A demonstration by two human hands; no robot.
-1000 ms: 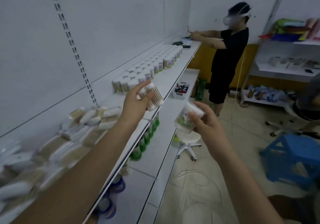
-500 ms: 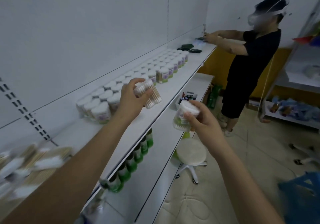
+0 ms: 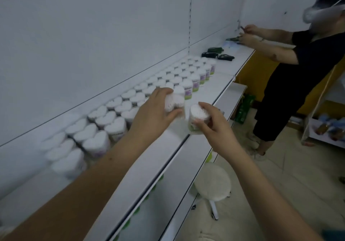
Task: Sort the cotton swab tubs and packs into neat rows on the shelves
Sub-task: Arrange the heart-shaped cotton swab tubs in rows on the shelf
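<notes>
Placement step. Left hand (image 3: 155, 117) grips one heart-shaped clear plastic swab tub (image 3: 174, 103) just above the white metal shelf (image 3: 220, 84), at the near edge of the tub rows (image 3: 149, 95). Right hand (image 3: 214, 126) grips a second heart-shaped tub (image 3: 197, 118) at the shelf's front lip. Next, likely: set each upright in the front-row gap. Count: two tubs in hand; roughly three rows shelved, total too blurred to count.

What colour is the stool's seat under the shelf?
White, best seen in the head view: stool.
</notes>
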